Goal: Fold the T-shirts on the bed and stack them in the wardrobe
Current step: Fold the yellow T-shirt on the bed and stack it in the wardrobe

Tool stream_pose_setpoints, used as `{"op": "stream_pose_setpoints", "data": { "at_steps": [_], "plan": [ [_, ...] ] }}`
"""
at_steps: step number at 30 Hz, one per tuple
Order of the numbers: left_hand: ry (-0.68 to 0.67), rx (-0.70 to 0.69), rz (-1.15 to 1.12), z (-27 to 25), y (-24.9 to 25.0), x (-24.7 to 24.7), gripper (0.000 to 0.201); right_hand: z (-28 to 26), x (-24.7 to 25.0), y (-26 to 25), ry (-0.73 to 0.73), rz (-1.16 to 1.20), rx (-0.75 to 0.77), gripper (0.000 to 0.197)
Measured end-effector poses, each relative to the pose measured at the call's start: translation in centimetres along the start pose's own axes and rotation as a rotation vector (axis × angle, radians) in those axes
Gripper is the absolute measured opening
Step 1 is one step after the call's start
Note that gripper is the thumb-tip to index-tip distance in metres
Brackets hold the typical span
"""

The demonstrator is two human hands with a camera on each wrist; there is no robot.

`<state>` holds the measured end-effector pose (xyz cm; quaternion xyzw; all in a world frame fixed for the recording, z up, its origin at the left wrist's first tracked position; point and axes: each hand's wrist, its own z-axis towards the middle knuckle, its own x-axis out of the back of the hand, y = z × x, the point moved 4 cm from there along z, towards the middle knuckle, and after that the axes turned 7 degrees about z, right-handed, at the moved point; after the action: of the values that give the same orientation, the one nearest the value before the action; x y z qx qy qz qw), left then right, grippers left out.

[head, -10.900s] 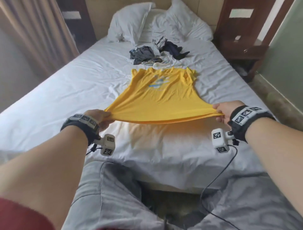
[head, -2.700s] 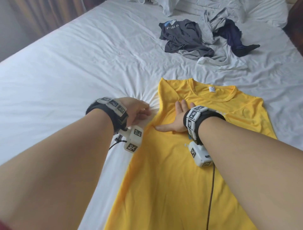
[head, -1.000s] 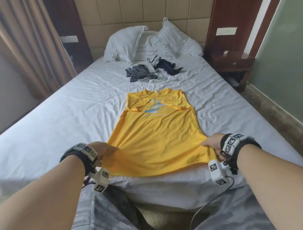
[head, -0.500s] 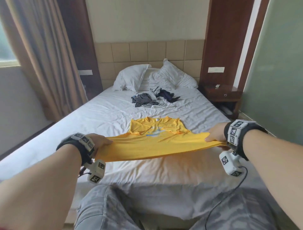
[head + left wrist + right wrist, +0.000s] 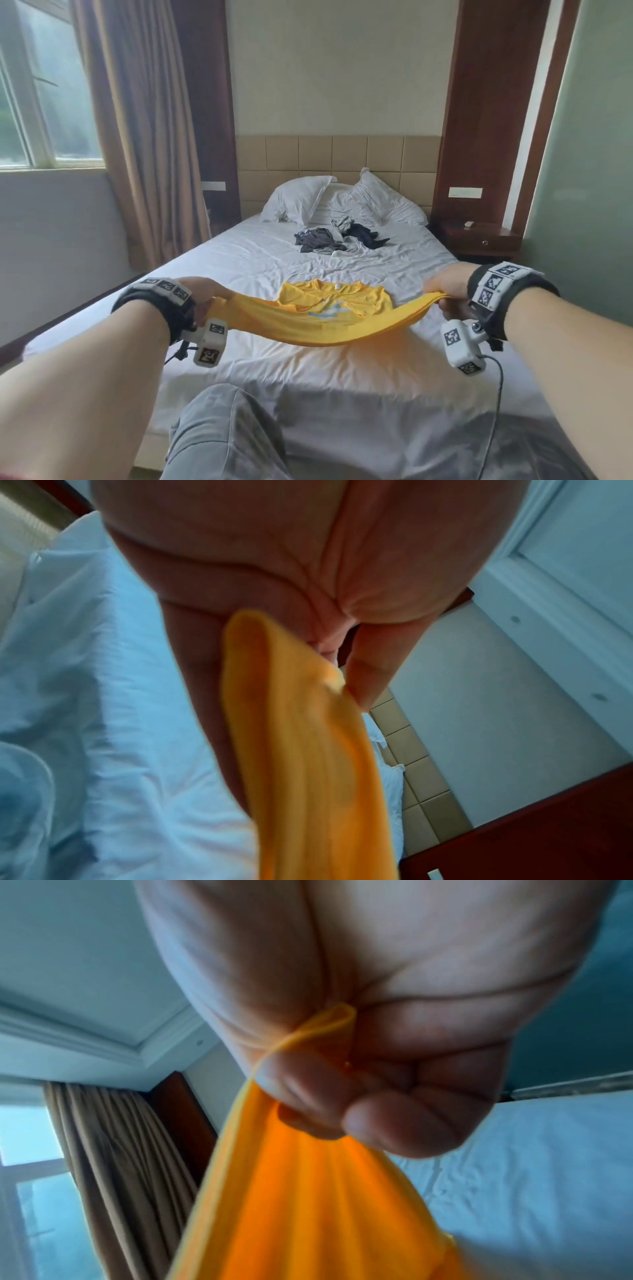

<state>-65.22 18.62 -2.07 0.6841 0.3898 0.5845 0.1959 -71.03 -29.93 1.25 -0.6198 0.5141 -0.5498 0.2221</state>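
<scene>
A yellow T-shirt [image 5: 318, 318] stretches between my hands above the white bed [image 5: 260, 373], its collar end still lying on the sheet. My left hand [image 5: 205, 296] grips the hem's left corner, and my right hand [image 5: 445, 294] grips the right corner. In the left wrist view the yellow T-shirt [image 5: 308, 764] runs out from between thumb and fingers. In the right wrist view curled fingers [image 5: 377, 1123] bunch the yellow T-shirt [image 5: 301, 1204]. A heap of dark and grey T-shirts [image 5: 337, 238] lies near the pillows.
Two white pillows [image 5: 339, 202] lean on the tiled headboard. A wooden nightstand [image 5: 479, 240] stands to the right of the bed, and brown curtains [image 5: 144, 137] hang by the window on the left. My grey-trousered knees [image 5: 226, 435] are at the bed's foot.
Both hands have lifted the hem higher off the bed, and the shirt now sags between them. The head view has tilted up to show more wall and window.
</scene>
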Motion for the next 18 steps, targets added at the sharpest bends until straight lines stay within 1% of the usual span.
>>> {"op": "stream_pose_setpoints", "data": {
  "at_steps": [1,2,4,6,7,8,9,10,11,12,13,14,15,16,18],
  "plan": [
    [-0.007,-0.011,-0.042,-0.1,0.3,0.0,0.021,0.2,-0.2,0.1,-0.004,0.107,0.024,0.009],
    [0.001,0.002,-0.102,0.1,0.2,-0.1,0.027,0.5,-0.4,0.2,-0.005,0.203,0.042,0.009],
    [-0.063,0.098,-0.145,0.4,-0.1,-0.5,0.033,1.0,-0.5,0.4,-0.004,0.32,0.072,0.015],
    [-0.096,0.128,-0.264,1.4,0.1,-0.9,0.025,1.7,-0.5,0.7,0.0,0.408,0.09,0.017],
    [-0.089,0.128,-0.348,2.1,0.1,-1.1,0.02,2.2,-0.5,1.0,0.006,0.467,0.093,0.018],
    [-0.065,0.119,-0.376,2.8,0.2,-1.2,0.016,2.8,-0.5,1.4,0.021,0.522,0.092,0.019],
    [-0.045,0.114,-0.427,3.4,0.1,-1.2,0.018,3.5,-0.6,1.7,0.031,0.579,0.086,0.019],
    [-0.037,0.1,-0.454,5.3,-0.5,-1.2,0.035,4.2,-0.7,2.0,0.041,0.63,0.08,0.02],
    [-0.045,0.105,-0.475,7.2,-1.3,-1.4,0.059,4.7,-0.9,2.1,0.042,0.676,0.074,0.02],
    [-0.062,0.116,-0.484,7.7,-1.4,-1.9,0.075,5.4,-1.0,2.2,0.046,0.718,0.065,0.019],
    [-0.079,0.125,-0.512,7.2,-0.9,-2.2,0.074,6.0,-1.3,2.2,0.042,0.76,0.054,0.016],
    [-0.075,0.155,-0.589,6.9,-0.1,-2.6,0.056,6.6,-1.5,2.2,0.042,0.796,0.039,0.012],
    [-0.088,0.179,-0.697,7.2,0.4,-3.1,0.033,7.3,-1.7,2.1,0.038,0.832,0.029,0.009],
    [-0.085,0.189,-0.786,7.9,0.8,-3.6,0.019,8.1,-1.9,2.0,0.04,0.857,0.023,0.014],
    [-0.068,0.206,-0.814,9.5,1.1,-4.6,0.015,10.0,-2.4,1.9,0.049,0.902,0.019,0.029]
  ]
}}
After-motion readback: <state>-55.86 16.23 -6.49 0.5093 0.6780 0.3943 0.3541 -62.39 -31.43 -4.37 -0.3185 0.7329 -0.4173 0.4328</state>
